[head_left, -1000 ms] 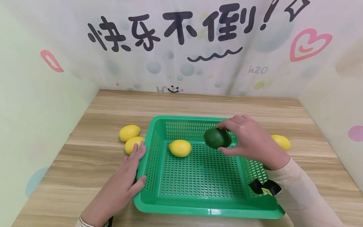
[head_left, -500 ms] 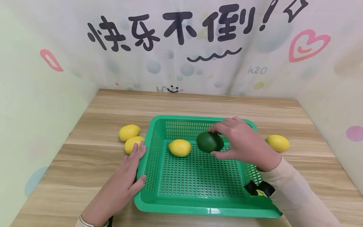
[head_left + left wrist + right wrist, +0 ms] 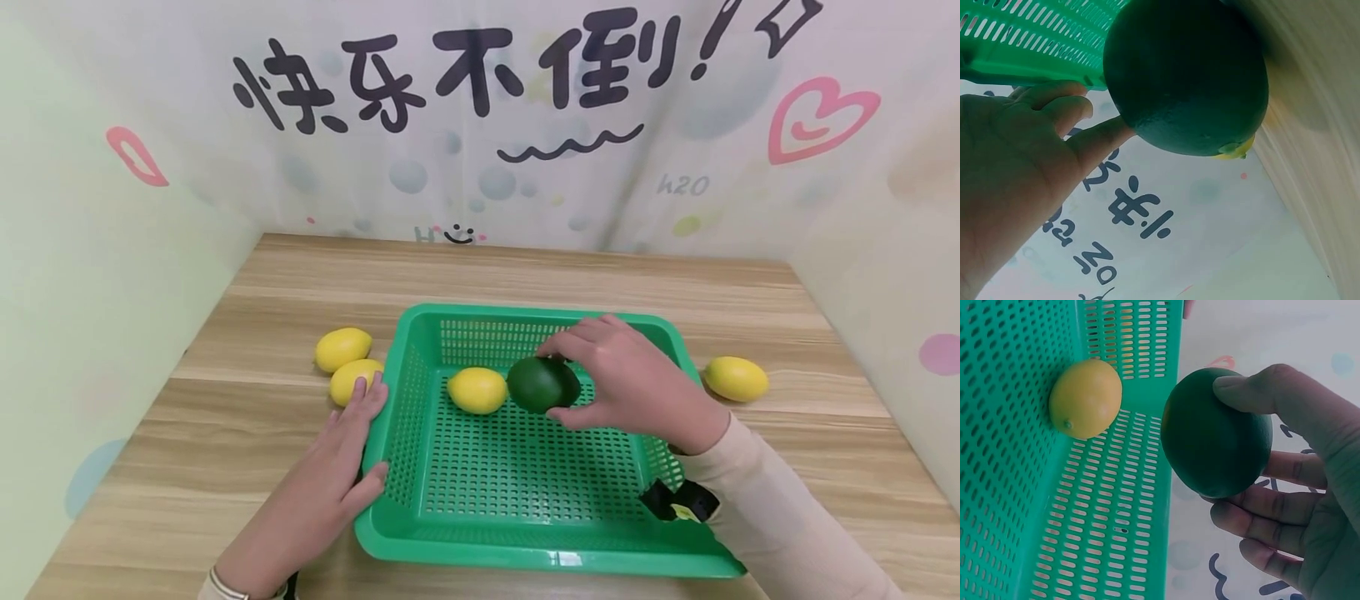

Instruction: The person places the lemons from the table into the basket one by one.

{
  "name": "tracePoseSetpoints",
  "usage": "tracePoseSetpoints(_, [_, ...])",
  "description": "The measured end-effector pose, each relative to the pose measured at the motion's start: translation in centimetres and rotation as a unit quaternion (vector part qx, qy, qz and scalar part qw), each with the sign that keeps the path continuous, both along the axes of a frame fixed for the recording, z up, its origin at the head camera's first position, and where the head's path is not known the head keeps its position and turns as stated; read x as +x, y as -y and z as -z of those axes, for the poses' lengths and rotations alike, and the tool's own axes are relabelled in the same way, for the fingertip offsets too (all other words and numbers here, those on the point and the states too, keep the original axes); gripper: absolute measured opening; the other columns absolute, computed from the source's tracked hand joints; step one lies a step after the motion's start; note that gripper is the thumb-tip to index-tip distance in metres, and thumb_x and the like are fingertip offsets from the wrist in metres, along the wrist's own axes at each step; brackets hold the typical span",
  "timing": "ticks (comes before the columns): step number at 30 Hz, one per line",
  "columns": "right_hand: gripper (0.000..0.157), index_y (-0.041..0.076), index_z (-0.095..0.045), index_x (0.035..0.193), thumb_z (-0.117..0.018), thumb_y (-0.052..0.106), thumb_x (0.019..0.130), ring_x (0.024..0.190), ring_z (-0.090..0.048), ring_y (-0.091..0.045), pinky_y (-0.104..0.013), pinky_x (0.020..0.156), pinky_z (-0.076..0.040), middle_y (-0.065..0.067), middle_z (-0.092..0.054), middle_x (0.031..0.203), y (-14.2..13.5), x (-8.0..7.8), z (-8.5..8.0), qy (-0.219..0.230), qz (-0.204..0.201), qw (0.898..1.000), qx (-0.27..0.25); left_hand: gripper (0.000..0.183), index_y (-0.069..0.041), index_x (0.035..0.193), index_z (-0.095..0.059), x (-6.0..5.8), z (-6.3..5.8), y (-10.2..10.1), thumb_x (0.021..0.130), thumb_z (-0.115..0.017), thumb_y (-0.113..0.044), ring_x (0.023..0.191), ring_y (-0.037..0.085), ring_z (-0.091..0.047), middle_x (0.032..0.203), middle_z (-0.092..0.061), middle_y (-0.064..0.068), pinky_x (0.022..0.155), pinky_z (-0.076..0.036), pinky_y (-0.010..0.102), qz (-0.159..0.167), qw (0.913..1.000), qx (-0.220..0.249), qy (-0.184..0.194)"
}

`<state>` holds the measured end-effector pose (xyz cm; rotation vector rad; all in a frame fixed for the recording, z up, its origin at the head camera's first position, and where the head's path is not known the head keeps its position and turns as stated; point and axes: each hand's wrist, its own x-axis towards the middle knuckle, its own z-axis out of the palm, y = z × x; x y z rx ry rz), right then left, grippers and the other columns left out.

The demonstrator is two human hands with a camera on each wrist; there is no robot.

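Observation:
My right hand [image 3: 622, 379] pinches a dark green lime [image 3: 542, 385] between thumb and fingers above the green plastic basket [image 3: 551, 560]. In the right wrist view the thumb lies across the lime [image 3: 1216, 440]. Inside the basket sits one lemon [image 3: 477, 391], just left of the held lime in the head view. My left hand [image 3: 318, 475] rests with extended fingers along the basket's left rim. Close to those fingers, the left wrist view shows a second dark green fruit [image 3: 1185, 81] outside the basket; the left hand hides it in the head view.
Two lemons, one farther back [image 3: 342, 349] and one partly behind the left fingertips [image 3: 355, 381], lie left of the basket on the wooden table [image 3: 247, 358]. Another lemon [image 3: 737, 378] lies to its right. A printed curtain [image 3: 480, 150] closes off the back.
My right hand has carried the lime leftward and slightly nearer to me, toward the lemon in the basket. The left hand has stayed at the rim.

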<state>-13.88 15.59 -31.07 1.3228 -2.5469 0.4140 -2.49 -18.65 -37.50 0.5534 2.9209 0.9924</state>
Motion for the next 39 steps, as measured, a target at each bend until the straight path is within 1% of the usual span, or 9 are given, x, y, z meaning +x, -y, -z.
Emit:
tracePoseSetpoints(3, [0.054, 0.007, -0.073, 0.113, -0.091, 0.035, 0.069, 0.090, -0.064, -0.016, -0.039, 0.082, -0.048, 0.000, -0.073, 0.104, 0.2, 0.0, 0.0, 0.006, -0.003, 1.000, 0.002, 0.078, -0.008, 0.165, -0.014, 0.0, -0.1, 0.0, 0.101, -0.057, -0.014, 0.158, 0.031, -0.007, 0.172, -0.012, 0.006, 0.125, -0.014, 0.054, 0.001, 1.0000, -0.003, -0.003])
tracePoseSetpoints(11, [0.055, 0.008, -0.073, 0.114, -0.091, 0.034, 0.070, 0.092, -0.063, -0.016, -0.039, 0.082, -0.048, 0.001, -0.073, 0.106, 0.9, 0.0, -0.2, 0.019, -0.009, 1.000, 0.005, 0.079, -0.008, 0.166, -0.014, 0.0, -0.1, 0.1, 0.101, -0.058, -0.015, 0.158, 0.032, -0.009, 0.172, -0.013, 0.007, 0.124, -0.017, 0.055, 0.001, 0.9999, -0.008, -0.008])
tracePoseSetpoints(18, [0.056, 0.008, -0.073, 0.114, -0.092, 0.037, 0.070, 0.089, -0.063, -0.015, -0.038, 0.081, -0.047, 0.001, -0.073, 0.103, 1.2, 0.0, -0.1, 0.013, -0.014, 1.000, 0.012, 0.078, -0.007, 0.165, -0.015, 0.0, 0.1, 0.0, 0.100, -0.057, -0.014, 0.158, 0.031, -0.009, 0.172, -0.013, 0.006, 0.126, -0.014, 0.049, 0.000, 1.0000, -0.006, -0.006])
tracePoseSetpoints(22, [0.055, 0.009, -0.073, 0.114, -0.092, 0.036, 0.069, 0.092, -0.064, -0.016, -0.041, 0.087, -0.049, 0.002, -0.073, 0.104, 1.4, 0.0, 0.0, 0.017, -0.023, 1.000, 0.009, 0.078, -0.008, 0.165, -0.015, 0.1, 0.2, 0.0, 0.100, -0.058, -0.014, 0.158, 0.031, -0.009, 0.172, -0.013, 0.006, 0.126, -0.014, 0.049, 0.000, 1.0000, -0.004, -0.006])
tracePoseSetpoints(25, [0.055, 0.009, -0.073, 0.113, -0.091, 0.036, 0.069, 0.095, -0.065, -0.016, -0.041, 0.089, -0.049, 0.002, -0.073, 0.106, 1.7, 0.1, 0.1, 0.019, -0.032, 0.999, 0.011, 0.079, -0.008, 0.166, -0.014, 0.0, 0.1, 0.0, 0.101, -0.058, -0.015, 0.158, 0.030, -0.008, 0.172, -0.012, 0.006, 0.126, -0.014, 0.049, 0.001, 1.0000, -0.003, -0.007])
tracePoseSetpoints(30, [0.055, 0.009, -0.073, 0.112, -0.091, 0.037, 0.068, 0.096, -0.064, -0.014, -0.038, 0.085, -0.048, 0.002, -0.072, 0.106, 2.1, 0.2, 0.2, 0.020, -0.036, 0.999, 0.017, 0.079, -0.008, 0.166, -0.013, 0.0, 0.0, 0.0, 0.101, -0.058, -0.016, 0.158, 0.030, -0.009, 0.172, -0.012, 0.007, 0.126, -0.014, 0.049, 0.002, 1.0000, -0.003, -0.007])
tracePoseSetpoints(33, [0.055, 0.010, -0.073, 0.112, -0.091, 0.038, 0.068, 0.095, -0.063, -0.014, -0.038, 0.085, -0.048, 0.002, -0.072, 0.105, 2.3, 0.3, 0.2, 0.016, -0.038, 0.999, 0.023, 0.079, -0.008, 0.166, -0.013, 0.0, 0.0, 0.0, 0.101, -0.057, -0.015, 0.158, 0.030, -0.008, 0.172, -0.012, 0.008, 0.126, -0.014, 0.048, 0.002, 1.0000, -0.004, -0.004])
tracePoseSetpoints(37, [0.054, 0.010, -0.073, 0.112, -0.090, 0.039, 0.069, 0.094, -0.063, -0.015, -0.038, 0.085, -0.048, 0.002, -0.072, 0.104, 2.7, 0.3, 0.2, 0.009, -0.043, 0.999, 0.030, 0.079, -0.010, 0.166, -0.011, -0.1, -0.1, 0.0, 0.102, -0.056, -0.015, 0.158, 0.027, -0.006, 0.173, -0.010, 0.005, 0.126, -0.011, 0.044, -0.001, 0.9999, -0.008, 0.008])
tracePoseSetpoints(39, [0.054, 0.010, -0.073, 0.111, -0.090, 0.039, 0.068, 0.093, -0.063, -0.015, -0.038, 0.084, -0.048, 0.003, -0.072, 0.102, 2.8, 0.3, 0.2, 0.006, -0.043, 0.999, 0.032, 0.079, -0.009, 0.166, -0.010, -0.1, -0.1, -0.1, 0.102, -0.056, -0.014, 0.158, 0.028, -0.006, 0.173, -0.010, 0.006, 0.126, -0.012, 0.045, 0.000, 0.9999, -0.010, 0.009])
